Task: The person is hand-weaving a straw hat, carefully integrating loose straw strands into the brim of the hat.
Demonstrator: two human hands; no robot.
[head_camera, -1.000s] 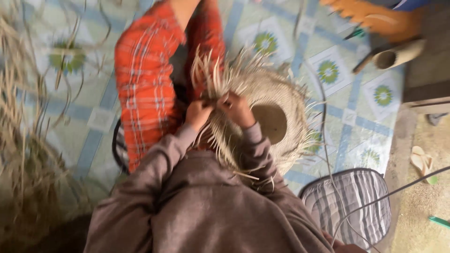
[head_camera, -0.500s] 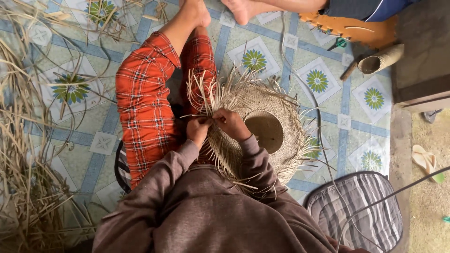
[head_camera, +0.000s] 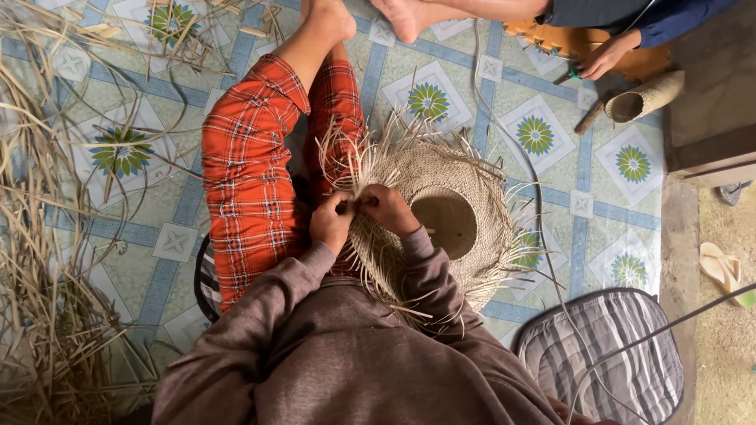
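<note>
A: Nearest, both hands sit on the near-left brim of the woven straw hat (head_camera: 441, 220), which lies on the lap beside the red checked trousers (head_camera: 252, 181). The left hand (head_camera: 331, 224) and the right hand (head_camera: 387, 208) are each pinched shut on loose strands.

B: How far along?

A: Crown and most of the brim look woven; unfinished strand ends bristle all round. Farther left, dry straw (head_camera: 47, 299) lies heaped.

Both hands, left hand (head_camera: 331, 223) and right hand (head_camera: 386, 208), pinch loose strands at the woven straw hat's (head_camera: 465, 177) brim.
</note>
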